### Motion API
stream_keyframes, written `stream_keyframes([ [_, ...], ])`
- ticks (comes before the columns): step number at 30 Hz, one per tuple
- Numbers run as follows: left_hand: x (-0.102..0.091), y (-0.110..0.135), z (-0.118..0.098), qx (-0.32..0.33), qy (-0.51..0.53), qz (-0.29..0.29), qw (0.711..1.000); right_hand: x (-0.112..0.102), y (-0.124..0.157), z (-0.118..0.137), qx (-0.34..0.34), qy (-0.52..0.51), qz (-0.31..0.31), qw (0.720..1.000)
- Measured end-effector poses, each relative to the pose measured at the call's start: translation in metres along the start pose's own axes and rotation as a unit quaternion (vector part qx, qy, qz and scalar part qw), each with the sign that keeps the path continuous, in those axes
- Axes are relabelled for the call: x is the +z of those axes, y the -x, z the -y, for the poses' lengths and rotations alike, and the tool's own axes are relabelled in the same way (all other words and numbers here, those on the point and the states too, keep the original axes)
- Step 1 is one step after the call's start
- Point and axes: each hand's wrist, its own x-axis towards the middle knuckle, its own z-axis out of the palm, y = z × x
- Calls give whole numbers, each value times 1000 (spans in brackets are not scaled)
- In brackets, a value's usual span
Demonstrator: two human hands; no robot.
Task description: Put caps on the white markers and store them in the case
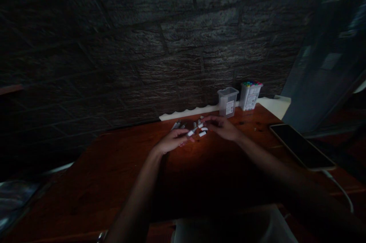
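Observation:
My left hand (171, 142) is closed around a white marker (191, 133), whose narrow tip points up and right. A short distance to the right, my right hand (225, 128) pinches a small white cap (200, 125) between its fingertips. The marker and the cap look slightly apart. Under and between the hands, several loose white pieces that look like caps lie on the wooden table, one white cap (203, 133) nearest to me. Behind my left hand lie a few more white markers (175, 125), partly hidden by it.
A clear plastic box (228, 102) stands at the table's back edge, beside a box of markers with coloured ends (251, 96). On the right lies a phone (300, 146) with a white cable (340, 187). A dark block wall (171, 52) rises behind the wooden table (108, 167).

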Motion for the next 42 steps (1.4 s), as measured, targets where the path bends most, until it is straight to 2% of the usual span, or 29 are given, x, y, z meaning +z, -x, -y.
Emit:
stream_keyframes([
  [4, 5, 0, 0, 10, -7, 21, 1000, 19, 2, 1, -1, -40, 13, 999],
  [6, 7, -1, 0, -2, 12, 3, 1000, 20, 0, 2, -12, -57, 7, 998],
  [8, 7, -3, 0, -6, 50, -31, 998, 13, -3, 0, -21, -43, -32, 998],
  [10, 4, -6, -2, 8, 112, -65, 992, 3, -7, -7, -28, 27, -95, 995],
  [12, -2, -8, -4, 28, 183, -98, 978, -5, -11, -19, -39, 152, -113, 981],
  [14, -9, -8, -6, 37, 238, -128, 962, -5, -14, -33, -71, 287, -83, 952],
  [17, -16, -6, -9, 42, 301, -179, 936, 7, -17, -49, -90, 403, -13, 910],
  [20, -18, -3, -10, 58, 361, -219, 905, 20, -16, -52, -59, 464, 22, 883],
  [23, -16, -2, -11, 83, 429, -224, 871, 24, -14, -44, -27, 493, 13, 869],
  [27, -13, -7, -9, 60, 496, -190, 845, 22, -16, -34, 51, 474, -31, 879],
  [29, -12, -13, -4, 52, 503, -203, 839, 19, -18, -34, 86, 460, -50, 882],
  [31, -12, -20, 3, 40, 478, -261, 838, 15, -19, -36, 99, 445, -54, 888],
  [33, -12, -25, 11, 15, 408, -344, 846, 8, -18, -39, 105, 426, -53, 897],
  [35, -12, -27, 17, -5, 334, -381, 862, 1, -15, -41, 105, 403, -49, 908],
  [38, -10, -26, 19, 13, 289, -335, 897, -6, -11, -43, 93, 369, -44, 924],
  [42, -5, -23, 17, 55, 261, -292, 919, -5, -10, -41, 65, 330, -57, 940],
])
